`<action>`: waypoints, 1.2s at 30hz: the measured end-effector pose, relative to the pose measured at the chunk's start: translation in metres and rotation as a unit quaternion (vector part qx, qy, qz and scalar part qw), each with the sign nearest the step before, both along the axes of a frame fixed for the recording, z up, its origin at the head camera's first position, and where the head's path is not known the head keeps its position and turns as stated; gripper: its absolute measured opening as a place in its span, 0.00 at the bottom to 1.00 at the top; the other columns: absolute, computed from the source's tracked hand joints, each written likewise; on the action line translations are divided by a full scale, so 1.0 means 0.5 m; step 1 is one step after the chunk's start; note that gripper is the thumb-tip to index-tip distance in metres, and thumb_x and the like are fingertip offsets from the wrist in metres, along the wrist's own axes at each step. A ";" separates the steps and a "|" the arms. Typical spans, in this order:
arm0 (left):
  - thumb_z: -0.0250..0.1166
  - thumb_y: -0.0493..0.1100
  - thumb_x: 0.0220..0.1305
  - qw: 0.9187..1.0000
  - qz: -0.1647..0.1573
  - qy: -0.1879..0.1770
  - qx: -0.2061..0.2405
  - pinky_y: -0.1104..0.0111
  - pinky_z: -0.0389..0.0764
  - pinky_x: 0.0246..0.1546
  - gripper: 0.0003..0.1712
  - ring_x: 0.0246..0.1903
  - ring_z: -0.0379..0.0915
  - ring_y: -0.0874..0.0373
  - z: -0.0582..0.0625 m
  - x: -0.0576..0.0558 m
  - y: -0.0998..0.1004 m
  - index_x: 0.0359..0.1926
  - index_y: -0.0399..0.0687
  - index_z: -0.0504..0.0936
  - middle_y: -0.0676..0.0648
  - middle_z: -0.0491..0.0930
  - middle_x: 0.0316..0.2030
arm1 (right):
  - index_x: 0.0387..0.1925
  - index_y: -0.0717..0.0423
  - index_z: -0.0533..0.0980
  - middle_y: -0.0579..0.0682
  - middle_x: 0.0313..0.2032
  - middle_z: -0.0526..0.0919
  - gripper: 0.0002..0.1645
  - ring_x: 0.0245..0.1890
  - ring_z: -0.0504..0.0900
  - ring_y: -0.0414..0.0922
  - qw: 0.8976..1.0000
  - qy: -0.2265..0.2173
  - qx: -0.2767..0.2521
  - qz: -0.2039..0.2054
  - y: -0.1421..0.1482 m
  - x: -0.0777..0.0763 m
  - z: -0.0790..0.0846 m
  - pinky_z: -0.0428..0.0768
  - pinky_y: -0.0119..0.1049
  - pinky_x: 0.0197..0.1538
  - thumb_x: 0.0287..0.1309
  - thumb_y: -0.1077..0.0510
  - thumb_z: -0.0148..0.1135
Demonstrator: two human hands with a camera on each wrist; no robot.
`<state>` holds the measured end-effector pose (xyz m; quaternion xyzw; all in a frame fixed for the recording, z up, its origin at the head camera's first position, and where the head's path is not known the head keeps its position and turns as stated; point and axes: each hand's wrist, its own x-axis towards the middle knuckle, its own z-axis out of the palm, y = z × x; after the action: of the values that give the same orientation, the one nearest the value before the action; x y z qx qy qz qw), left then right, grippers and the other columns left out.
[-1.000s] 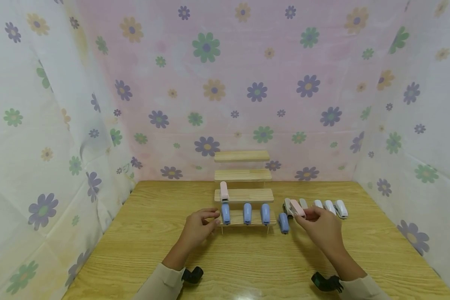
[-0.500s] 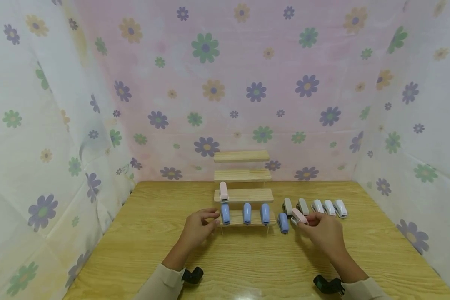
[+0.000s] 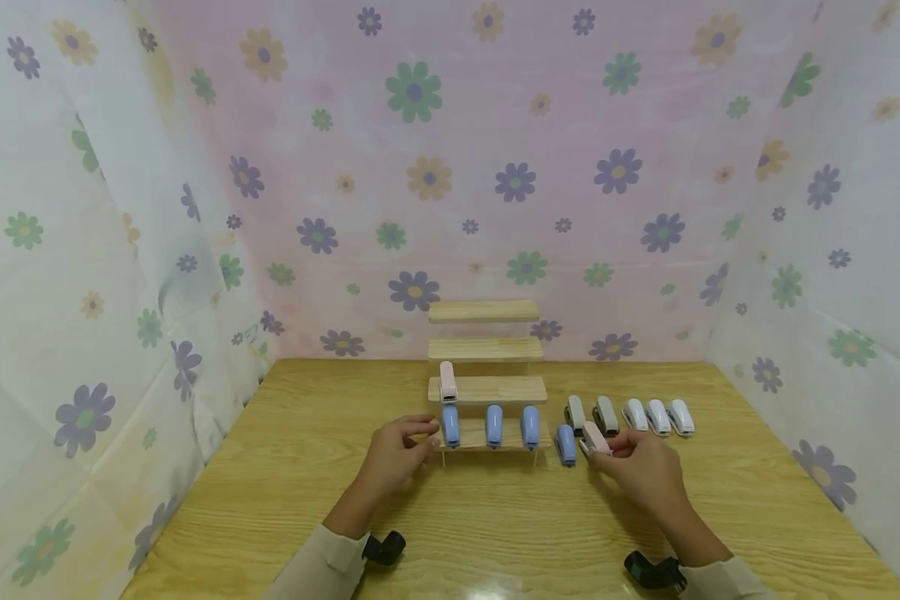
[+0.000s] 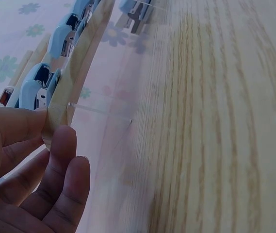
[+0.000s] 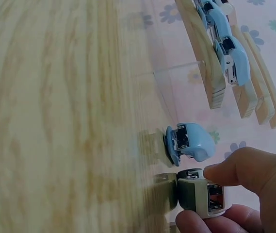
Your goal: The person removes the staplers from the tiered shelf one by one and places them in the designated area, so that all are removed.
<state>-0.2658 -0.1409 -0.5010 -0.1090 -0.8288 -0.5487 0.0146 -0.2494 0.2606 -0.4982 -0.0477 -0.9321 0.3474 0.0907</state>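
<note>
My right hand (image 3: 645, 475) pinches a small pink stapler (image 3: 594, 437) between thumb and fingers, low over the table beside a light-blue stapler (image 3: 566, 446). My left hand (image 3: 396, 457) holds the left end of the lowest step of a wooden tiered rack (image 4: 57, 114), its fingertips at the board's edge. Along that step stand three blue staplers (image 3: 494, 426) in a spaced row. Another pink stapler (image 3: 447, 382) stands at the left end of the second step. In the right wrist view, the loose blue stapler (image 5: 196, 141) lies just past my thumb.
Behind my right hand, two grey staplers (image 3: 606, 415) and three white staplers (image 3: 657, 417) form a row on the wooden table (image 3: 487, 533). The rack's upper two steps (image 3: 484, 312) bear nothing. Flowered cloth (image 3: 465, 133) encloses the table at the back and sides.
My right hand has brought the pink stapler slightly nearer to me, down from in front of the grey staplers, and turned it a little. My left hand stays at the rack's end.
</note>
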 end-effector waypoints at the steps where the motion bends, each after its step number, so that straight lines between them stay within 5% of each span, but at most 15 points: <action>1: 0.69 0.41 0.71 1.000 0.000 0.002 0.000 0.70 0.86 0.28 0.15 0.33 0.86 0.49 0.001 0.000 0.000 0.56 0.43 0.88 0.43 0.78 0.66 | 0.36 0.52 0.87 0.46 0.30 0.89 0.20 0.30 0.83 0.41 1.000 -0.005 -0.001 0.001 -0.001 0.000 -0.001 0.80 0.37 0.30 0.51 0.42 0.80; 36: 0.68 0.40 0.71 1.000 -0.010 0.018 0.002 0.71 0.86 0.27 0.15 0.32 0.86 0.48 0.000 0.000 -0.001 0.56 0.42 0.88 0.41 0.78 0.66 | 0.36 0.52 0.86 0.44 0.29 0.88 0.24 0.28 0.82 0.41 1.000 -0.016 0.006 0.017 -0.001 -0.003 -0.013 0.79 0.38 0.29 0.46 0.41 0.83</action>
<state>-0.2656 -0.1413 -0.5010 -0.1272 -0.8259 -0.5488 0.0238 -0.2506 0.2598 -0.5044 -0.0373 -0.9362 0.3425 0.0698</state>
